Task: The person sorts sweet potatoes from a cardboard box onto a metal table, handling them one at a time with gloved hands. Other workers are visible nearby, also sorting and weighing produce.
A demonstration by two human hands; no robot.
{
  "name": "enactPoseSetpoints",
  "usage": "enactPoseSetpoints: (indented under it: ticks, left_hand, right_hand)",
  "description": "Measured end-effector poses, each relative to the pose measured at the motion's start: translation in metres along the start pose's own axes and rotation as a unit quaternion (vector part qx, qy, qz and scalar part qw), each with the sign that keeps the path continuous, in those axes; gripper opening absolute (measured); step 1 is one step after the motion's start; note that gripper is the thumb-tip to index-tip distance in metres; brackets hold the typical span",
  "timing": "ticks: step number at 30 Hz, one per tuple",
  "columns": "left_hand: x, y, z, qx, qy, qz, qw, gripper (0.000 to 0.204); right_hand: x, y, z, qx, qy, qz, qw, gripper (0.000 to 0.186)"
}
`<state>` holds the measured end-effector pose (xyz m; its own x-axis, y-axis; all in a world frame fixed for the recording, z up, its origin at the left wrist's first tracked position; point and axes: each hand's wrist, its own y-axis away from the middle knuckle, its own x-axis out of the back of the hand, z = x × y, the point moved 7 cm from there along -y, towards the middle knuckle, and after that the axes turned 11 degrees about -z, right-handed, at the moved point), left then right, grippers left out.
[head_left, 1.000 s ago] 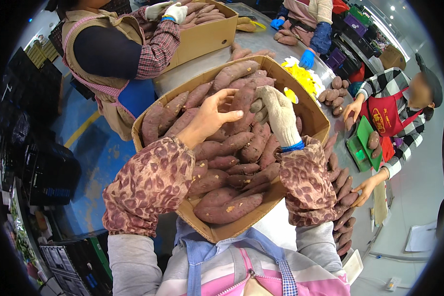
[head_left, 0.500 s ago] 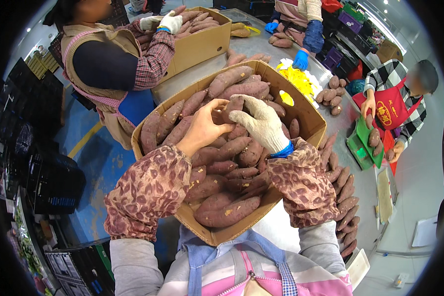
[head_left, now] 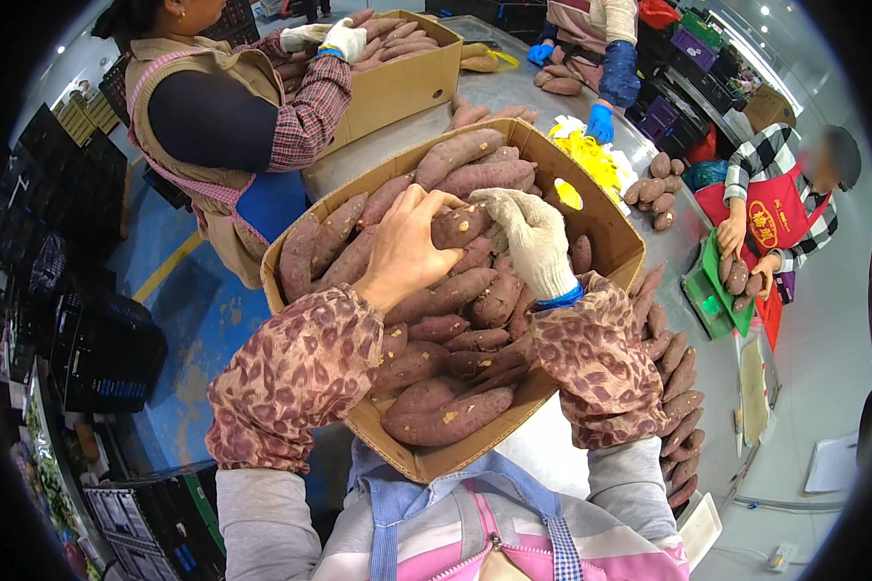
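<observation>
Both hands met over one sweet potato (head_left: 459,225), which lay crosswise between them above the heap. Bare, the left hand (head_left: 409,242) was closed on its left end, thumb on the near side and fingers over the far side. Opposite, the right hand (head_left: 533,242), in a pale knitted glove, was pressed to the other end; its fingertips were partly hidden, so how far they wrapped around could not be told. Gripping by the ends seemed to steady the root while leaving its middle, with a few pale scuffs, open to view. The glove probably softened contact with the rough skin.

Below and around both hands stood an open carton (head_left: 606,218) full of loose sweet potatoes (head_left: 451,416), close against the person's front, presumably so that both arms could reach over its near edge. Its walls appeared to keep the pile from rolling away. To the right of the right forearm, more roots (head_left: 683,407) lay side by side on the table (head_left: 649,242), a layout that likely made each easy to pick out. Beyond the right hand sat a yellow-and-white pile (head_left: 591,155); farther right, a co-worker's hands rested at a green tray (head_left: 715,290).
</observation>
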<state>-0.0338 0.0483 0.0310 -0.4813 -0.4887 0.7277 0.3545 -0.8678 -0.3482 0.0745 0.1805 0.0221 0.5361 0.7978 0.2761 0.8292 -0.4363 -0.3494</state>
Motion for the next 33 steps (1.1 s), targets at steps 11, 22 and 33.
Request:
enactPoseSetpoints:
  ticks: [11, 22, 33]
  left_hand:
    - [-0.011, -0.001, -0.007, 0.006, 0.151, -0.093, 0.984, 0.053]
    - [0.0, 0.002, -0.011, 0.039, 0.025, 0.006, 0.999, 0.05]
    - [-0.015, 0.001, -0.018, 0.023, 0.137, -0.02, 0.99, 0.046]
  right_hand:
    - [-0.003, 0.0, -0.001, 0.006, -0.099, 0.003, 0.995, 0.032]
    - [-0.003, -0.003, 0.011, -0.102, -0.142, -0.019, 0.984, 0.034]
    - [0.007, -0.002, 0.011, -0.105, -0.115, 0.06, 0.986, 0.02]
